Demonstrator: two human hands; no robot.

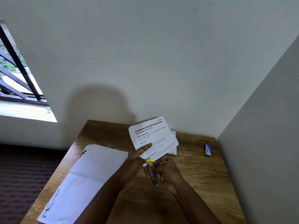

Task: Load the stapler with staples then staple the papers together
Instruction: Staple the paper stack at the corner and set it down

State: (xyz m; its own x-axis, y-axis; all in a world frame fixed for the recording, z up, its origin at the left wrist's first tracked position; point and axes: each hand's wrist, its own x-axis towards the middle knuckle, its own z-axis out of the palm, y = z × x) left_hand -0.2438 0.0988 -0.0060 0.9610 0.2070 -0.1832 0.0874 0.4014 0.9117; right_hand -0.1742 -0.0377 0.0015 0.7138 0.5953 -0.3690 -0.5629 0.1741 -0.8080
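Note:
My left hand (137, 156) holds a small stack of printed papers (153, 137) up above the wooden table (202, 172), thumb pressed on the top sheet. My right hand (165, 168) grips a slim metal stapler (152, 172) with a yellow tip. The stapler's yellow end sits at the near bottom corner of the papers, right between both hands. Whether its jaws are around the sheets is hidden by my fingers.
A large white folded sheet (84, 178) lies on the table's left side, reaching the front edge. A small blue and white staple box (207, 149) rests at the far right by the wall (267, 126). A window (14, 75) is at the left.

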